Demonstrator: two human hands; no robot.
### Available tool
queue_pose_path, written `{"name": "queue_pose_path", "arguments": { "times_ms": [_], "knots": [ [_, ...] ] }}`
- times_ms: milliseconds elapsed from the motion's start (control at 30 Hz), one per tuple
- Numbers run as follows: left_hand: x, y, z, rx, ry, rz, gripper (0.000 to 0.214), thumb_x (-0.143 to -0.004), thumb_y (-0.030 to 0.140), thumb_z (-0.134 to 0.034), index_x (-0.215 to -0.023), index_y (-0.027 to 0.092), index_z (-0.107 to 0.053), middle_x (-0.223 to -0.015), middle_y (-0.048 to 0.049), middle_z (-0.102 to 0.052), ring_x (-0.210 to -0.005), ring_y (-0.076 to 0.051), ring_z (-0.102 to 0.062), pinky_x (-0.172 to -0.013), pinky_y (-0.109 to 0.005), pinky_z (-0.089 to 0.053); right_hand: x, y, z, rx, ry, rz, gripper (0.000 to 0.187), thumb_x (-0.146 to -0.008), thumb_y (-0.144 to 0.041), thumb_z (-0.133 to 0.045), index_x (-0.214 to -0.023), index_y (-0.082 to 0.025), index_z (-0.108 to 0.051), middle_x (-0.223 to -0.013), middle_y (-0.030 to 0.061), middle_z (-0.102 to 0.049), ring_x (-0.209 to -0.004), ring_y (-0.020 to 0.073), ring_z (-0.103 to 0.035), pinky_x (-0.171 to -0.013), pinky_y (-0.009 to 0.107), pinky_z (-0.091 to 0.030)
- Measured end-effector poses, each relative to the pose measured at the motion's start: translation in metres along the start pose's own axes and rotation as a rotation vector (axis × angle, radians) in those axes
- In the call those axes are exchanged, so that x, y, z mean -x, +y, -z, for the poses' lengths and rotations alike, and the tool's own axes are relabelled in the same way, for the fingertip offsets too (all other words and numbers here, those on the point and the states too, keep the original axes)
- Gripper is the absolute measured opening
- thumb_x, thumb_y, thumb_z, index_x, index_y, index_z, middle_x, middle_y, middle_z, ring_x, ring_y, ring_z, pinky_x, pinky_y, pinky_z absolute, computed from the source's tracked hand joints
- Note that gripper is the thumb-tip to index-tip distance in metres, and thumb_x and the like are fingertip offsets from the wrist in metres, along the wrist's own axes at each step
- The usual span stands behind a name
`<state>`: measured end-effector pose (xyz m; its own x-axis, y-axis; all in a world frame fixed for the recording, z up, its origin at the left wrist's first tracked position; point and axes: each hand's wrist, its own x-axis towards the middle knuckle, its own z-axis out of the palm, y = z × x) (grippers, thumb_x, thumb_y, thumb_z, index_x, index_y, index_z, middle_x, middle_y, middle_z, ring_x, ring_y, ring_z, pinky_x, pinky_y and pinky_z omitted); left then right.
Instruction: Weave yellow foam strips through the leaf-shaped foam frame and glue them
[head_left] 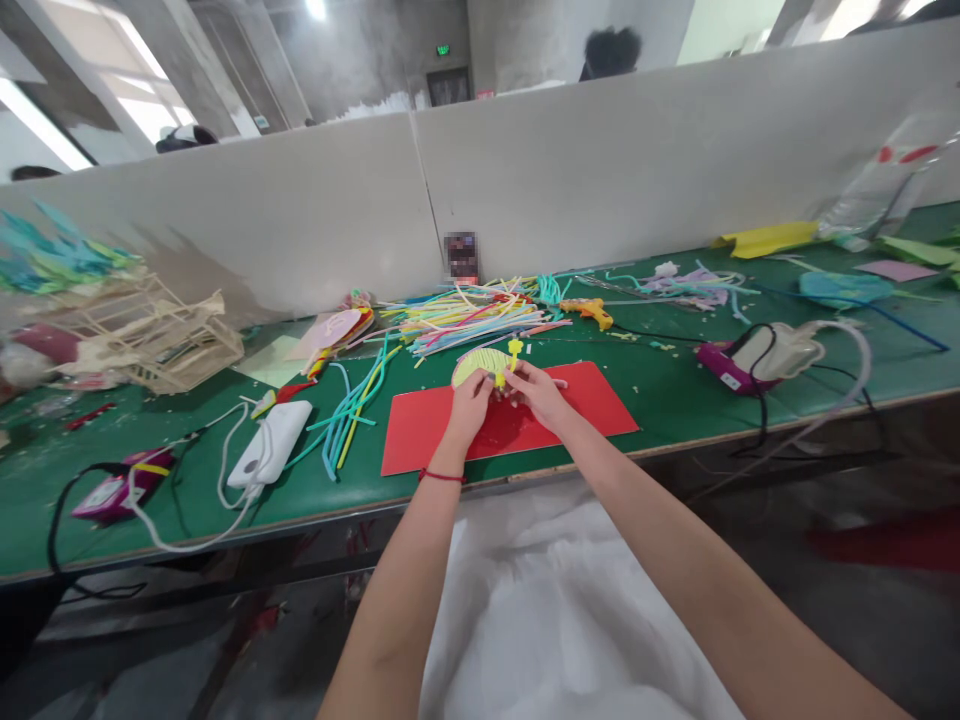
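My left hand [472,400] is closed at the near edge of a pale yellow, striped rounded piece [480,362]. My right hand [538,393] has its fingers pinched at a small bright yellow stem with a flower-shaped top [515,350], which sticks up between the two hands. The fingertips of both hands nearly meet, so how the stem and the rounded piece touch is hidden. Under the hands lies a flat red sheet [420,430] on the green table [360,500].
Behind the sheet lies a heap of colored pipe cleaners [465,320], with an orange glue gun [589,312] to its right. More blue and yellow strands [352,415] and a white power bank [271,443] lie left. Purple devices [124,485] with cables sit on both sides.
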<state>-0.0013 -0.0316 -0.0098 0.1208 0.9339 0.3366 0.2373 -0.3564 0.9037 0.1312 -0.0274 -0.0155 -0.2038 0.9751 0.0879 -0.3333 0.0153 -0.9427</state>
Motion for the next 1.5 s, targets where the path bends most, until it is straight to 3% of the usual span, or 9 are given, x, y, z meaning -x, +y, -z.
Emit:
{"name": "queue_pose_path", "arguments": {
  "times_ms": [500,733,1167,1500],
  "knots": [
    [0.0,-0.0024,0.0018,-0.094,0.037,-0.034,0.021,-0.083,0.023,-0.04,-0.063,0.017,-0.043,-0.061,0.0024,-0.049,-0.062,-0.01,-0.047,-0.063,-0.022,-0.037,0.003,-0.0016,-0.0019,0.111,-0.051,0.111,0.035,-0.06,-0.037,-0.07,-0.078,-0.021,-0.046,-0.066,-0.0046,-0.054,-0.059,0.01,-0.052,-0.047,0.021,-0.038],
    [0.0006,-0.0026,0.0009,-0.093,0.028,-0.052,0.021,-0.084,0.023,-0.039,-0.065,0.017,-0.046,-0.064,0.0017,-0.05,-0.064,-0.01,-0.048,-0.064,-0.022,-0.038,0.0028,-0.0008,-0.0013,0.044,-0.074,0.084,0.035,-0.061,-0.037,-0.07,-0.079,-0.021,-0.044,-0.065,-0.0048,-0.054,-0.057,0.0099,-0.052,-0.043,0.02,-0.037],
    [0.0035,0.0029,-0.0006,-0.185,0.019,-0.068,0.019,-0.084,0.023,-0.04,-0.067,0.017,-0.047,-0.066,0.0001,-0.055,-0.065,-0.011,-0.05,-0.063,-0.023,-0.04,0.0009,0.0029,0.001,0.02,-0.002,0.043,0.036,-0.056,-0.035,-0.073,-0.077,-0.021,-0.048,-0.069,-0.0037,-0.054,-0.063,0.0115,-0.053,-0.046,0.02,-0.037],
    [0.0022,0.001,0.0005,-0.099,-0.031,-0.073,0.018,-0.083,0.026,-0.044,-0.067,0.017,-0.047,-0.065,0.002,-0.053,-0.065,-0.01,-0.049,-0.066,-0.023,-0.04,0.0023,0.0006,0.0003,0.05,-0.029,0.052,0.035,-0.057,-0.035,-0.072,-0.078,-0.02,-0.048,-0.069,-0.0034,-0.057,-0.064,0.0111,-0.054,-0.05,0.021,-0.038]
  ]
}}
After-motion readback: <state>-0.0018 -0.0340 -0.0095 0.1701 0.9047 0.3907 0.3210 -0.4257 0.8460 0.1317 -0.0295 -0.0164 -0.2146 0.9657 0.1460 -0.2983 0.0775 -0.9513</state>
